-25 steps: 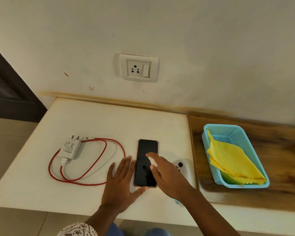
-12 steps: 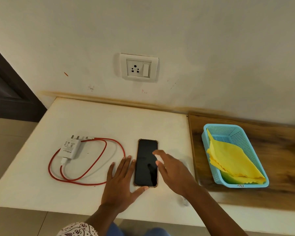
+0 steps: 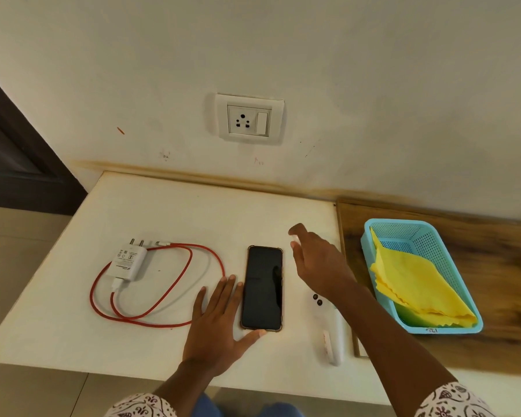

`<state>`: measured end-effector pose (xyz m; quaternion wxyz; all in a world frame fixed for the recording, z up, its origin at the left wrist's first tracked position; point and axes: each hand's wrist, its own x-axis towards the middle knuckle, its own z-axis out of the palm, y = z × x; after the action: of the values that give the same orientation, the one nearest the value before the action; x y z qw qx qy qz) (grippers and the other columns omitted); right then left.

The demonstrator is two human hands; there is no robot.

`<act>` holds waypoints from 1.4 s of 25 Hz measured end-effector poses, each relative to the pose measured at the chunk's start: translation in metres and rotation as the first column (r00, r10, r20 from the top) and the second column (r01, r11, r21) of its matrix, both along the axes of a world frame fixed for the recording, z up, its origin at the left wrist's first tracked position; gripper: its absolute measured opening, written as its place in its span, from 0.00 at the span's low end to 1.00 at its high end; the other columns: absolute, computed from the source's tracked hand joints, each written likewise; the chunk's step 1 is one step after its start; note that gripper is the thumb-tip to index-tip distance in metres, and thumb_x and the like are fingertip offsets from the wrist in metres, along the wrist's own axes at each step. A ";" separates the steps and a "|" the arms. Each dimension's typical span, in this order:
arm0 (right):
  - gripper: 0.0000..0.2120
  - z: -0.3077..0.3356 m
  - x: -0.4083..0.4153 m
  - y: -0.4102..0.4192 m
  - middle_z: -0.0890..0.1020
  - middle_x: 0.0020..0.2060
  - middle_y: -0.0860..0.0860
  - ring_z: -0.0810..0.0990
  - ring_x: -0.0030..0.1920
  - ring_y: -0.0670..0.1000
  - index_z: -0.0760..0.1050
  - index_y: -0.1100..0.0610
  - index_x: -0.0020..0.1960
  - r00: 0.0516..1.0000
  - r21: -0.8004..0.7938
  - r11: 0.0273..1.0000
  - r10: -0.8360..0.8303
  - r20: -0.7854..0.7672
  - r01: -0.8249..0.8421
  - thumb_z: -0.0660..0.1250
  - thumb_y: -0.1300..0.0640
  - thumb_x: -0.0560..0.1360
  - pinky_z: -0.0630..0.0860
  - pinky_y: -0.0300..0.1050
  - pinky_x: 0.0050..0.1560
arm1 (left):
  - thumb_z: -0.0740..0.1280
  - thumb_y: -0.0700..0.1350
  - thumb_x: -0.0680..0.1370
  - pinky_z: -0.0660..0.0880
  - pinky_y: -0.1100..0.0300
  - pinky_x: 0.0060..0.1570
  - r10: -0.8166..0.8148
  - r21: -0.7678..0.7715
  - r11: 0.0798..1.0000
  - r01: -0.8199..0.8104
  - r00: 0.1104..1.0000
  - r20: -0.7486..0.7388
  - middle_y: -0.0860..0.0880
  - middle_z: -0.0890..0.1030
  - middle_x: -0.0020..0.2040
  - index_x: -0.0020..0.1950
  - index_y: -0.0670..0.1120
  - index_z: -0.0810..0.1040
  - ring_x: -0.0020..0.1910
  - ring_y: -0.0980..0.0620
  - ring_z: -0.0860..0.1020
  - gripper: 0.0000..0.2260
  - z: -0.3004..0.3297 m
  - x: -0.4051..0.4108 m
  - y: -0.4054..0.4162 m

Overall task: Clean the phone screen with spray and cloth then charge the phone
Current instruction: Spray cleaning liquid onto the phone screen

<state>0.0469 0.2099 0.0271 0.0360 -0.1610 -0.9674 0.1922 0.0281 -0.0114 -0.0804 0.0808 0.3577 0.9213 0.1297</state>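
Two hands work on the white worktop [image 3: 163, 212]: the left hand [image 3: 215, 323] lies spread flat beside the phone [image 3: 262, 288], thumb at its near edge; the right hand [image 3: 316, 263] hovers loose-fingered above a white spray bottle [image 3: 333, 335], which a careless sweep could knock off.

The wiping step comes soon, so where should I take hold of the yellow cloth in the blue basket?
Pinch the yellow cloth from above at its raised far corner, which leans on the blue basket wall. It stands clear there, while the rest lies flat inside.
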 end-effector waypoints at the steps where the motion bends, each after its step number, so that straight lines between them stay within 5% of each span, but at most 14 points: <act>1: 0.14 0.001 -0.002 0.001 0.80 0.48 0.54 0.76 0.36 0.47 0.61 0.49 0.64 1.000 0.006 1.000 -0.006 -0.013 0.006 0.53 0.51 0.79 0.71 0.39 0.37 | 0.51 0.73 0.71 0.44 0.50 0.71 -0.001 -0.002 1.000 0.001 1.000 0.004 0.47 0.62 0.75 0.74 0.47 0.62 0.73 0.46 0.60 0.40 0.000 0.000 0.000; 7: 0.15 0.004 -0.009 -0.001 0.80 0.48 0.53 0.78 0.39 0.48 0.60 0.48 0.66 0.997 -0.055 0.998 0.026 -0.079 -0.030 0.52 0.50 0.80 0.73 0.40 0.42 | 0.52 0.73 0.71 0.44 0.50 0.71 0.002 -0.005 1.000 -0.002 1.000 0.003 0.48 0.61 0.75 0.74 0.48 0.62 0.73 0.47 0.59 0.40 -0.001 0.000 0.000; 10: 0.14 0.003 -0.010 -0.002 0.77 0.43 0.49 0.77 0.38 0.47 0.61 0.48 0.65 0.995 -0.254 0.967 -0.039 -0.094 0.014 0.54 0.51 0.80 0.75 0.38 0.41 | 0.52 0.74 0.71 0.46 0.48 0.73 0.003 0.002 1.000 -0.003 1.000 -0.018 0.48 0.61 0.75 0.74 0.48 0.61 0.74 0.47 0.59 0.40 -0.002 0.001 0.000; 14: 0.10 0.007 -0.015 0.003 0.77 0.37 0.52 0.77 0.31 0.49 0.66 0.49 0.60 0.989 -0.691 0.716 -0.146 -0.011 0.098 0.57 0.54 0.79 0.76 0.40 0.27 | 0.50 0.74 0.72 0.47 0.46 0.74 0.004 -0.001 1.000 -0.004 1.000 -0.020 0.49 0.59 0.76 0.75 0.48 0.59 0.74 0.48 0.57 0.40 0.000 0.001 0.000; 16: 0.07 0.011 -0.014 0.005 0.78 0.37 0.54 0.78 0.30 0.50 0.69 0.45 0.55 0.991 -0.783 0.613 -0.133 0.028 0.105 0.58 0.54 0.79 0.77 0.41 0.26 | 0.50 0.74 0.72 0.43 0.49 0.72 0.005 0.007 1.000 -0.005 1.000 -0.024 0.49 0.58 0.76 0.75 0.48 0.59 0.75 0.48 0.56 0.40 0.001 0.001 0.000; 19: 0.07 0.009 -0.011 0.006 0.79 0.37 0.53 0.78 0.30 0.49 0.69 0.38 0.47 0.991 -0.761 0.635 -0.081 0.102 0.130 0.59 0.51 0.78 0.75 0.39 0.25 | 0.51 0.73 0.72 0.43 0.50 0.71 0.001 0.009 1.000 -0.001 1.000 -0.017 0.48 0.60 0.75 0.75 0.48 0.60 0.74 0.47 0.57 0.40 0.002 0.001 0.000; 22: 0.02 0.001 -0.008 0.006 0.78 0.35 0.51 0.77 0.27 0.47 0.72 0.46 0.47 0.968 -0.755 0.606 -0.120 0.222 0.249 0.60 0.51 0.77 0.75 0.38 0.25 | 0.50 0.74 0.72 0.42 0.50 0.71 0.004 0.006 1.000 -0.004 1.000 -0.014 0.48 0.59 0.76 0.75 0.48 0.59 0.75 0.48 0.56 0.41 0.002 0.001 -0.001; 24: 0.08 -0.002 -0.006 0.003 0.77 0.35 0.50 0.77 0.26 0.47 0.71 0.53 0.53 0.949 -0.711 0.630 -0.157 0.275 0.311 0.60 0.51 0.77 0.75 0.36 0.24 | 0.50 0.73 0.72 0.42 0.50 0.71 0.003 0.001 1.000 -0.003 1.000 -0.008 0.48 0.59 0.76 0.75 0.48 0.60 0.74 0.47 0.57 0.40 0.002 0.001 0.000; 28: 0.11 -0.005 -0.005 -0.002 0.76 0.41 0.51 0.76 0.34 0.48 0.63 0.51 0.61 0.981 -0.401 0.904 -0.082 0.178 0.148 0.56 0.51 0.79 0.76 0.36 0.33 | 0.51 0.73 0.72 0.42 0.50 0.71 0.001 -0.009 1.000 -0.001 1.000 -0.005 0.48 0.59 0.76 0.75 0.48 0.59 0.74 0.47 0.58 0.40 0.002 0.001 0.000; 32: 0.16 -0.004 0.002 -0.010 0.75 0.43 0.49 0.75 0.35 0.45 0.62 0.51 0.65 0.988 -0.354 0.928 -0.068 0.140 0.114 0.55 0.51 0.79 0.77 0.40 0.44 | 0.50 0.73 0.72 0.41 0.50 0.71 0.001 -0.012 1.000 -0.001 1.000 -0.015 0.48 0.58 0.76 0.75 0.48 0.58 0.75 0.48 0.55 0.40 0.001 0.001 0.000; 35: 0.16 -0.010 0.018 -0.020 0.75 0.42 0.45 0.74 0.34 0.42 0.62 0.48 0.66 0.995 -0.346 0.937 -0.022 0.095 0.054 0.54 0.49 0.79 0.74 0.34 0.41 | 0.50 0.74 0.72 0.42 0.49 0.71 -0.001 -0.012 1.000 0.000 1.000 -0.019 0.49 0.56 0.76 0.76 0.48 0.56 0.75 0.49 0.53 0.41 0.000 0.001 -0.001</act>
<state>0.0647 0.1894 0.0170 -0.0327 -0.1919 -0.9155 0.3521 0.0291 -0.0122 -0.0805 0.0745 0.3586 0.9227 0.1207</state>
